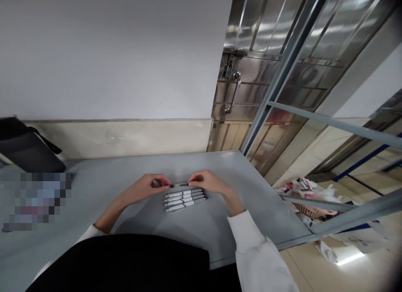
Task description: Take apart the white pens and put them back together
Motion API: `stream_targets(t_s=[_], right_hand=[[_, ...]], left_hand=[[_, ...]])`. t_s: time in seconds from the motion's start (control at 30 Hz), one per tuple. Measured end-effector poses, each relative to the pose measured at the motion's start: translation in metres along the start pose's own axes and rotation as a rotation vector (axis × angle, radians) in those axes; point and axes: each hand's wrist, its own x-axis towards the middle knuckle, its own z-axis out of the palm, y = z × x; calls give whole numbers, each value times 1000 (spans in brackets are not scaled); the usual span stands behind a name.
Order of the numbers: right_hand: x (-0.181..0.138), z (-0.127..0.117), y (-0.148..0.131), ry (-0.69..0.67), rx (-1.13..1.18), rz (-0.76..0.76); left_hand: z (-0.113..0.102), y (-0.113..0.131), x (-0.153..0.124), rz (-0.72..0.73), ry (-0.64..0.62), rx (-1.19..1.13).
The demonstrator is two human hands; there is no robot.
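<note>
Between my two hands lies a slim dark pen (179, 185), much of it hidden by the fingers. My left hand (150, 185) pinches its left end with thumb and fingertips. At the opposite end, my right hand (207, 181) is closed in a similar pinch. Just below this pen, several white pens (184, 200) with dark ends rest side by side on the grey table (188, 237), tilted slightly up to the right.
A black bag (28, 145) with a strap stands at the table's left, near a pixelated item (37, 202). A metal frame post (276, 87) rises at the back right corner. Beyond the right edge, a basket (314, 210) holds plastic bags. A wall (109, 57) closes off the back.
</note>
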Motion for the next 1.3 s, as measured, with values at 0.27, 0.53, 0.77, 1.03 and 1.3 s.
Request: stream_targets(t_s=[0.27,0.53,0.77,1.03,1.3], right_hand=[[0,-2,0,-59,-59,12],[-1,0,-7,-22,-101,64],[0,8,-2,59,-105,55],[-5,37,5,353,-174,25],[-8,61,11,544,-6,29]], left_hand=[[2,-1,0,-6,-84,67],[6,-4,1,-5,-53,61],[17,-24,8,-31,88,-87],[58,-15,0,-144,461,-389],[104,9,7,-317,709,-460]])
